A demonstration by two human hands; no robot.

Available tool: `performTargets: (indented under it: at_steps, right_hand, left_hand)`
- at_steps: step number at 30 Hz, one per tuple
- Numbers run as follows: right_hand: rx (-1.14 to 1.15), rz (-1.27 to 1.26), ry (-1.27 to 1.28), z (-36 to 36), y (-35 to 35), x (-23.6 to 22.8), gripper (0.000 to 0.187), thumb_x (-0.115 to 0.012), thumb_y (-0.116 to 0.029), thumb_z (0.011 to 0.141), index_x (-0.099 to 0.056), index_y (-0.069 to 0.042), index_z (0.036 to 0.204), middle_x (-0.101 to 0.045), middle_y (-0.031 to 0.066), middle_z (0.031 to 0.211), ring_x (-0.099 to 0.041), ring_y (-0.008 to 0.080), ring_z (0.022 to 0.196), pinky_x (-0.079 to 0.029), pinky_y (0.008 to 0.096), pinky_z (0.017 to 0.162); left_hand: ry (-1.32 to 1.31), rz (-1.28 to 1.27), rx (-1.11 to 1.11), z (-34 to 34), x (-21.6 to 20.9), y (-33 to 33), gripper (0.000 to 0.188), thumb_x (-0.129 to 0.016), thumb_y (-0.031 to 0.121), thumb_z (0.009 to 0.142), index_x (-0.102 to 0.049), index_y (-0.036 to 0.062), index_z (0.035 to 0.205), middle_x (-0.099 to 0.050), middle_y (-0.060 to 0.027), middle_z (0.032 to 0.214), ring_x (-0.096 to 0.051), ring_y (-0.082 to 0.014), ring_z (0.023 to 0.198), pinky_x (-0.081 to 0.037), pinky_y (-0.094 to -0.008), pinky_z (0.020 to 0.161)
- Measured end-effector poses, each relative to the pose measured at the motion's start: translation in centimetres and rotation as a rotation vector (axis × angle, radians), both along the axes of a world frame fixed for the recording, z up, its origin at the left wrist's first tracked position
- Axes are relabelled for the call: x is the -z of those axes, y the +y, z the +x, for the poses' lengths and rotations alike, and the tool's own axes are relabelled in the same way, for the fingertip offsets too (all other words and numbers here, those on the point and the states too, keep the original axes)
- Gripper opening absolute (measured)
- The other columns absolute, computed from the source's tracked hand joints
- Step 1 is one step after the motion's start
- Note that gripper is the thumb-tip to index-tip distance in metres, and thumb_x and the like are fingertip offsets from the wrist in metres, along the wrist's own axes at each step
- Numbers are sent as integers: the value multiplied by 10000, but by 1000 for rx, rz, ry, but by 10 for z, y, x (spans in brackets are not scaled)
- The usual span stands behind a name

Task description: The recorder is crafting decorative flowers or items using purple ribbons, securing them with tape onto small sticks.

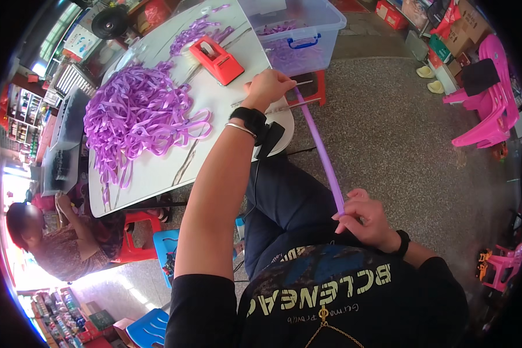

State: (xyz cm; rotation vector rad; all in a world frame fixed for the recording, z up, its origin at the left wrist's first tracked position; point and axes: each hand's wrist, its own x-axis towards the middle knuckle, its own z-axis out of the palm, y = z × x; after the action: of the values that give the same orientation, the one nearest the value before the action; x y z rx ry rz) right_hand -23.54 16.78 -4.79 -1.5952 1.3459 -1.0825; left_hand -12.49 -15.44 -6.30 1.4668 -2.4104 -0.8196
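A purple ribbon (321, 145) runs taut and slanting between my two hands, beyond the table's right edge. My left hand (268, 88) is closed, its fingertips pinching at the ribbon's far end beside two thin rods (303, 103) that stick out past the table edge. Near my lap, my right hand (365, 219) pinches the near end between thumb and fingers. A large heap of purple ribbons (136, 110) lies looped and tangled on the white table (168, 168). A red tape dispenser (219, 61) stands beyond my left hand.
A clear plastic bin (327, 29) with a blue handle holds more purple ribbons, by a red stool (319, 87). Pink chairs (493, 98) stand at right, near pale slippers (429, 78). Another person (64, 238) sits at left. Blue stools (167, 249) are near the table.
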Motion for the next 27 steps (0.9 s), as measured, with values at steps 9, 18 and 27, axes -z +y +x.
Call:
performTargets:
  at_steps: [9,18,27]
  right_hand:
    - [-35,114,-198,0,7,10,84,-545,-83,810,-617,-50,784,-662,27,696,-601,135,723,-341,361,882]
    - [-99,-296,60,0,0,-4,46,-640,-130,752,-676,-118,779,-612,19,892,-541,186,904,-373,339,827]
    - [-126,-19,-123,-3,8,13,39,-651,-84,724,-680,-74,749,-511,11,786,-485,163,826,-390,293,770]
  left_hand:
    - [10,10,-11,0,0,2,229,-653,414,718,-699,220,831,-658,32,757,-585,-145,793,-263,-360,756]
    - [1,5,-19,2,-3,4,230,-649,418,721,-700,227,839,-656,35,740,-583,-144,784,-264,-364,747]
    - [1,6,8,1,-5,5,297,-634,446,728,-697,191,865,-652,20,758,-584,-148,783,-291,-369,750]
